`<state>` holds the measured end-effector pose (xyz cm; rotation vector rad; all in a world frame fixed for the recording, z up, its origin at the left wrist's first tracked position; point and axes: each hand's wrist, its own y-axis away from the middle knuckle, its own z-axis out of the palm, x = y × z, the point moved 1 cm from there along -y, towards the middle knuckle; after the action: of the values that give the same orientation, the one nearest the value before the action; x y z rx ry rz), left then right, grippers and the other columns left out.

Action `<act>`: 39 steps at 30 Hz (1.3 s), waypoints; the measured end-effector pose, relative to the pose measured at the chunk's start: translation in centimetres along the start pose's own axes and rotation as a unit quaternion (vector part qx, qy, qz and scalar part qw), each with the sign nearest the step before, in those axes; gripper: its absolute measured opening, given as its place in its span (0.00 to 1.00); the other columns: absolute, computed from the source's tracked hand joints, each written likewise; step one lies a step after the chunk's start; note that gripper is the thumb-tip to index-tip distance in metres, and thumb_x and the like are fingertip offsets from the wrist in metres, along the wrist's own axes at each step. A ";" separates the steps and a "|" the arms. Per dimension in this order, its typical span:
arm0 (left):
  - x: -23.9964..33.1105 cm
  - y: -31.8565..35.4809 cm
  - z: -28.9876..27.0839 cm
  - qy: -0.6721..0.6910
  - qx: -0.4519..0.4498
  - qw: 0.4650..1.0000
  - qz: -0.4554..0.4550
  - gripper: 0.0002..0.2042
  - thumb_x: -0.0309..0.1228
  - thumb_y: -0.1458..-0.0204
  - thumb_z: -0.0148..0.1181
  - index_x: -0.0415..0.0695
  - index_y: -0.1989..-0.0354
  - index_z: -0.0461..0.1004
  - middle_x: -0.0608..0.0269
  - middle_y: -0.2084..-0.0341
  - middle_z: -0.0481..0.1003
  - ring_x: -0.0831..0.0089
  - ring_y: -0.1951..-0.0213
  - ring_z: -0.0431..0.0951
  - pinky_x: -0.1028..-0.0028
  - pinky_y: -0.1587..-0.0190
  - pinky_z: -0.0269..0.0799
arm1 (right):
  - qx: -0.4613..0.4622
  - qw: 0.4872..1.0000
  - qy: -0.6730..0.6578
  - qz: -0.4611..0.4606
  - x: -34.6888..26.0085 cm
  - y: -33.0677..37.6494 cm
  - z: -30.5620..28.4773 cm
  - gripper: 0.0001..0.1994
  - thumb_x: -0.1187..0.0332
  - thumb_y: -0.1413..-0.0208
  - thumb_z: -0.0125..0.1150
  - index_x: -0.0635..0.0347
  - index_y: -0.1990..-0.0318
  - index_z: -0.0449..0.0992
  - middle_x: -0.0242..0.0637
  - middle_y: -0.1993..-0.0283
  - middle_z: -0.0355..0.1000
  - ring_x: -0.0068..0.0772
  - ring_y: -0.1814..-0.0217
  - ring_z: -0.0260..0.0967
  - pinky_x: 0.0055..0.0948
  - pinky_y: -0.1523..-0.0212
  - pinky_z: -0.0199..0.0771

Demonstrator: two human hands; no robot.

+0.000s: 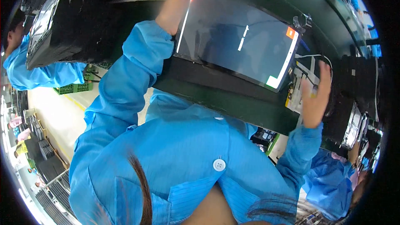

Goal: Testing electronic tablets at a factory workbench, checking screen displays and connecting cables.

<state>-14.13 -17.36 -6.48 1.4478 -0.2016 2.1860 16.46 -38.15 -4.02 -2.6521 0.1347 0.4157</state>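
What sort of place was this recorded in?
Probably an electronics factory or workshop: there is a lit flat screen in front, a co-worker at left in blue matching the wearer's jacket, and a green crate.

One left hand (173, 11) and one right hand (315, 100), two in all; one tablet (227, 37); one counter (250, 109); two white buttons (219, 165) on one blue shirt (183, 133); two nearby co-workers (31, 68), those farther away too small to count.
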 end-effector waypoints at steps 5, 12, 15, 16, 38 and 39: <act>0.1 -0.2 0.2 -0.013 -0.005 1.000 0.004 0.28 0.50 0.42 0.26 0.41 0.49 0.65 0.52 0.57 0.71 0.62 0.55 0.72 0.65 0.50 0.68 | -0.044 0.988 0.113 -0.100 -4.9 -0.4 1.7 0.41 0.59 0.60 0.64 0.63 0.39 0.50 0.48 0.38 0.51 0.53 0.33 0.40 0.45 0.37 0.40; -0.4 -0.8 -0.8 0.038 -0.061 0.997 -0.006 0.28 0.50 0.42 0.26 0.40 0.49 0.65 0.52 0.57 0.71 0.63 0.55 0.72 0.65 0.50 0.67 | -0.098 0.982 -0.159 -0.003 -0.9 -2.4 1.1 0.15 0.77 0.53 0.55 0.63 0.55 0.70 0.42 0.59 0.70 0.32 0.58 0.69 0.26 0.58 0.68; -0.4 -0.8 -1.1 0.026 -0.073 0.997 0.004 0.28 0.51 0.42 0.27 0.40 0.49 0.65 0.52 0.57 0.71 0.63 0.55 0.72 0.65 0.49 0.67 | -0.168 0.972 -0.163 -0.012 -0.7 -3.0 1.5 0.14 0.77 0.56 0.57 0.61 0.59 0.72 0.36 0.65 0.70 0.26 0.66 0.66 0.22 0.66 0.65; -0.4 -0.8 -1.1 0.010 -0.077 0.997 0.014 0.28 0.51 0.42 0.27 0.40 0.49 0.64 0.52 0.56 0.71 0.63 0.55 0.72 0.65 0.49 0.67 | -0.130 0.977 -0.166 -0.042 -0.9 -3.2 1.8 0.13 0.77 0.57 0.58 0.61 0.60 0.72 0.33 0.67 0.69 0.23 0.69 0.64 0.21 0.69 0.63; 1.3 0.2 1.0 0.104 -0.052 0.991 -0.067 0.27 0.50 0.41 0.29 0.37 0.53 0.65 0.53 0.59 0.72 0.63 0.57 0.72 0.66 0.50 0.65 | -0.120 0.946 0.043 -0.299 -7.6 -1.6 1.5 0.06 0.68 0.59 0.59 0.57 0.79 0.68 0.33 0.48 0.67 0.48 0.39 0.54 0.54 0.38 0.39; 1.2 0.0 0.9 0.110 -0.061 0.990 -0.065 0.27 0.50 0.41 0.29 0.37 0.53 0.65 0.53 0.59 0.72 0.63 0.57 0.72 0.66 0.50 0.65 | -0.114 0.941 0.010 -0.319 -8.3 -1.3 1.7 0.07 0.69 0.60 0.58 0.56 0.81 0.67 0.29 0.49 0.68 0.46 0.39 0.55 0.54 0.38 0.38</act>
<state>-13.73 -17.30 -5.07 1.1137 -0.1554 2.1653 8.34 -35.98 -2.38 -2.7220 -0.7931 0.1895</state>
